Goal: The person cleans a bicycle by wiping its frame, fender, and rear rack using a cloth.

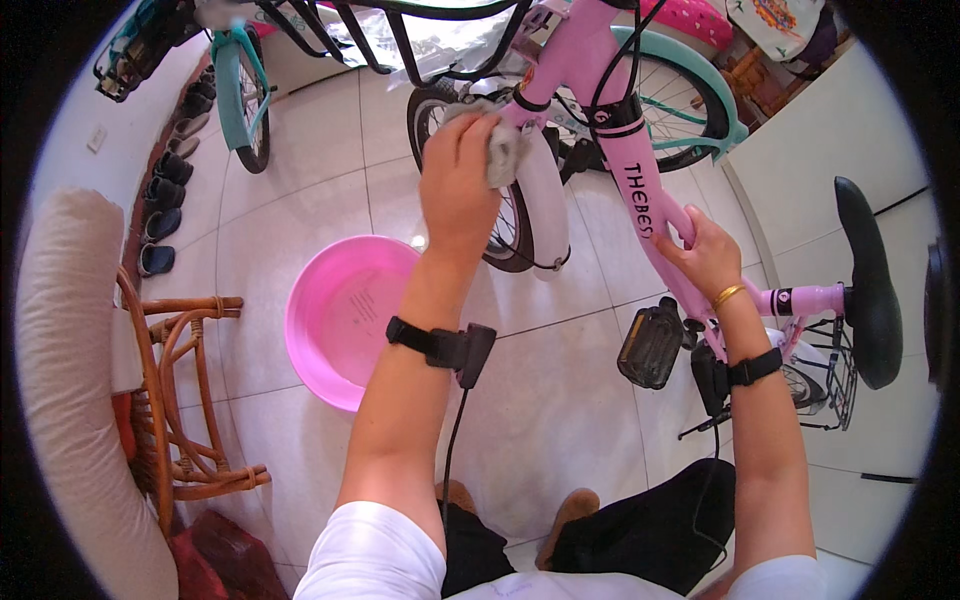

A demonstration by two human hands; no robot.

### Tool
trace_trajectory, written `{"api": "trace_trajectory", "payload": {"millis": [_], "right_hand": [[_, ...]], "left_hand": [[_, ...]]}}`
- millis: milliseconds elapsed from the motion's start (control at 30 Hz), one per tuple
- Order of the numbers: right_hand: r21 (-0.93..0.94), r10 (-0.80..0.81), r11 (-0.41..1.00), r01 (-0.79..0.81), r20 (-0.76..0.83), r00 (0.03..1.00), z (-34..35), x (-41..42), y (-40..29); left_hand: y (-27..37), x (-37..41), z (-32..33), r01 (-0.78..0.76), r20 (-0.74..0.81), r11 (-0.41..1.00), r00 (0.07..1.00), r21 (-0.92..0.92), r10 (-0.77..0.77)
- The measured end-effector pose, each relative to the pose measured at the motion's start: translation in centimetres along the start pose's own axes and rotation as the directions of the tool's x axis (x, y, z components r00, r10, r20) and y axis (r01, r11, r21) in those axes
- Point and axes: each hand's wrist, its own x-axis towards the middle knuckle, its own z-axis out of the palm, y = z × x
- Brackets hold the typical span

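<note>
A pink bicycle frame [634,161] stands before me, leading to a black saddle [870,285] on the right. My left hand [461,169] grips a grey cloth [504,156] against the front end of the bicycle, close to the fork. Below the cloth are the pale front mudguard [546,202] and the front wheel [517,244], partly hidden by my hand and arm. My right hand [709,251] is wrapped around a frame tube, thumb on the near side. Under that hand sits a dark pedal [651,343].
A pink plastic basin [322,337] rests on the tiled floor [555,397] left of the wheel. Further left are a rattan chair [199,390] and a row of shoes [165,191]. A teal bicycle's wheel [697,97] stands behind; a black basket [450,45] overhangs the top.
</note>
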Motion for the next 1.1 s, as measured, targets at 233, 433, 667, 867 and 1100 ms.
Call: {"api": "trace_trajectory", "payload": {"millis": [233, 433, 667, 867, 1100], "right_hand": [[-0.006, -0.016, 1.0, 0.016, -0.008, 1.0, 0.1, 0.1, 0.0], [-0.007, -0.023, 1.0, 0.023, -0.029, 0.999, 0.0, 0.0, 0.1], [0.004, -0.025, 1.0, 0.026, -0.034, 0.999, 0.1, 0.0, 0.0], [-0.013, -0.03, 0.999, 0.03, -0.042, 0.999, -0.1, -0.2, -0.1], [-0.005, -0.03, 1.0, 0.03, -0.033, 0.999, 0.0, -0.1, 0.0]], "left_hand": [[-0.8, -1.7, 0.6, 0.064, -0.007, 0.997, 0.998, 0.049, -0.063], [1.7, -2.2, 1.4, -0.021, 0.1, 0.998, 0.995, -0.064, 0.027], [3.5, -8.8, 2.3, -0.355, 0.457, 0.918, 0.797, -0.175, 0.395], [4.6, -7.1, 2.3, -0.412, 0.395, 0.908, 0.825, -0.071, 0.405], [4.7, -11.8, 3.2, -0.478, 0.458, 0.878, 0.776, -0.023, 0.434]]}}
